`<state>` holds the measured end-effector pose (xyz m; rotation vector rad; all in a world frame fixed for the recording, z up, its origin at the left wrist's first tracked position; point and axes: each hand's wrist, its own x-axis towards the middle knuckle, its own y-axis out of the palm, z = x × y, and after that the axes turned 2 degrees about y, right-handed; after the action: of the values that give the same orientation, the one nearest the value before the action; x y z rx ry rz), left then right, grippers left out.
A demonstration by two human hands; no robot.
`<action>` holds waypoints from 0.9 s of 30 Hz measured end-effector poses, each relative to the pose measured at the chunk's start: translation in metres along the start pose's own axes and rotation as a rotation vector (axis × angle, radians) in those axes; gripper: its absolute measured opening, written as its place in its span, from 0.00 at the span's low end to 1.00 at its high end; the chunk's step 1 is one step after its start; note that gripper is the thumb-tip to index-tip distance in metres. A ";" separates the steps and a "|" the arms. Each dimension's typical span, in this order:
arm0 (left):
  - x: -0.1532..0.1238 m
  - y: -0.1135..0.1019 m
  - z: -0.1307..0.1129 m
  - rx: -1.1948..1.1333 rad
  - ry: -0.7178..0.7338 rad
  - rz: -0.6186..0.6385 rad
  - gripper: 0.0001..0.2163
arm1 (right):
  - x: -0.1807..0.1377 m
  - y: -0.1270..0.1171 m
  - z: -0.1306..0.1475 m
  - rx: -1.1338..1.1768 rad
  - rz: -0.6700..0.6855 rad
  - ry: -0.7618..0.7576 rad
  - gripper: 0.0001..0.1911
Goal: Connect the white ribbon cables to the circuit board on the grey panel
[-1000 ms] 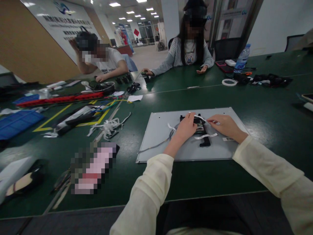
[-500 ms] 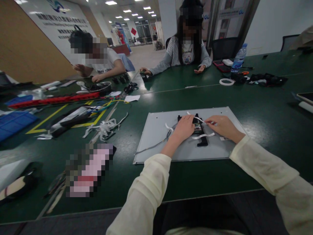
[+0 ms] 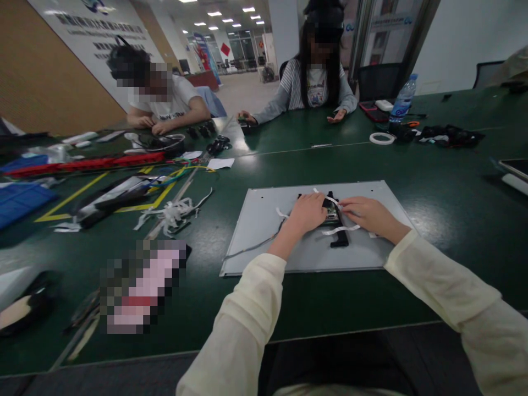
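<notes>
A grey-white panel (image 3: 264, 220) lies on the table before me, bearing a black electronic device (image 3: 339, 237) with a bare circuit board (image 3: 331, 211). My left hand (image 3: 305, 214) is closed over the device's left part, its fingertips partly hidden. The thumb and index finger of my right hand (image 3: 371, 217) pinch the end of a white strip of tape (image 3: 332, 201) that runs over the device's upper part. A second white strip (image 3: 340, 230) crosses its lower part. Left of my left hand are a loose strip end (image 3: 281, 213) and a grey cable (image 3: 251, 251).
Left lie a tangle of white strips (image 3: 175, 214), a blurred-out pink item (image 3: 150, 286), a black bundle (image 3: 111, 203) and a blue tray (image 3: 25, 203). A tape roll (image 3: 381, 138) and water bottle (image 3: 403, 99) stand back right. Two people (image 3: 165, 102) sit opposite.
My right hand has moved slightly left, nearer the device, still pinching the strip. My left hand stays on the device. The person at left has lowered a raised hand to the table.
</notes>
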<state>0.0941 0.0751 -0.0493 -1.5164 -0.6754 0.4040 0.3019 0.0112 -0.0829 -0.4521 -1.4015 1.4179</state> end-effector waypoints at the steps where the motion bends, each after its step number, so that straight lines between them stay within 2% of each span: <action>1: -0.001 0.001 0.000 -0.003 0.006 -0.002 0.17 | 0.000 0.000 0.000 -0.002 -0.002 -0.010 0.13; 7: -0.003 0.006 0.001 -0.015 0.011 -0.021 0.18 | 0.004 -0.003 0.002 -0.082 -0.061 -0.018 0.19; 13: -0.002 0.010 0.004 -0.025 0.020 -0.032 0.20 | 0.006 -0.004 -0.002 -0.174 0.019 -0.075 0.14; 19: -0.002 0.010 0.004 -0.031 0.006 -0.020 0.20 | 0.004 -0.004 -0.005 -0.166 0.046 -0.019 0.13; 24: -0.002 0.011 0.004 -0.028 0.007 -0.019 0.21 | 0.003 -0.007 -0.004 -0.118 -0.040 0.039 0.14; 27: -0.002 0.011 0.003 -0.025 0.000 -0.016 0.20 | 0.004 -0.004 -0.002 0.001 -0.126 0.119 0.14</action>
<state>0.0921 0.0769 -0.0603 -1.5340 -0.6951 0.3847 0.3037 0.0148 -0.0781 -0.4329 -1.3105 1.2693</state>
